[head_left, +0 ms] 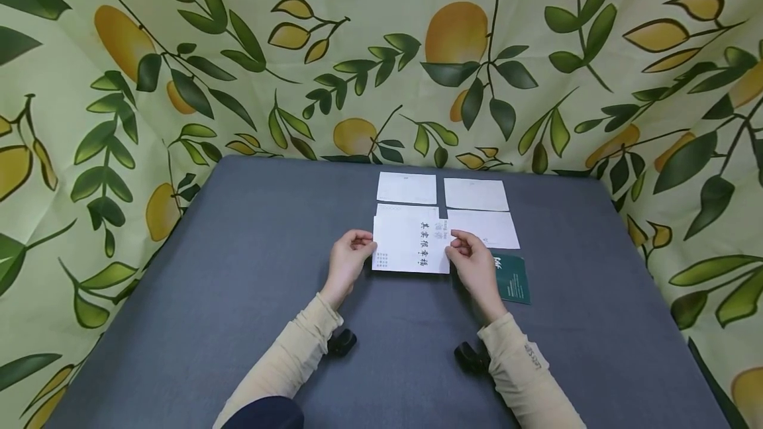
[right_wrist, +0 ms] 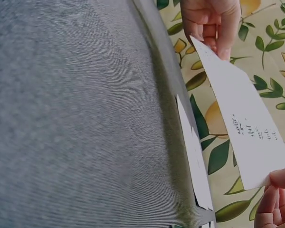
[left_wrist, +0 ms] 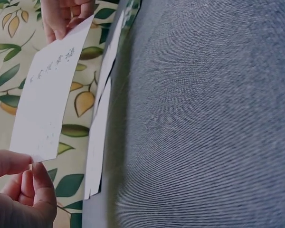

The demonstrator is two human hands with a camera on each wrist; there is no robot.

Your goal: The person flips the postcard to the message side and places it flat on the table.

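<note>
Both hands hold up a white card (head_left: 405, 243) printed with a column of dark Chinese characters. My left hand (head_left: 348, 260) pinches its left edge between thumb and fingers. On the opposite edge, my right hand (head_left: 475, 269) pinches it the same way. In the left wrist view the card (left_wrist: 50, 95) is raised off the table, with the left hand (left_wrist: 21, 190) at its near corner. The right wrist view shows the card (right_wrist: 244, 114) tilted, gripped by the right hand (right_wrist: 280, 194). Behind it, another white card (head_left: 408, 209) is partly hidden.
White cards lie in rows on the grey cloth-covered table (head_left: 268, 230): one at back left (head_left: 406, 188), one at back right (head_left: 475, 194), one at front right (head_left: 491, 230). A dark green card (head_left: 512, 280) lies by the right wrist. A leaf-patterned curtain (head_left: 381, 51) surrounds the table.
</note>
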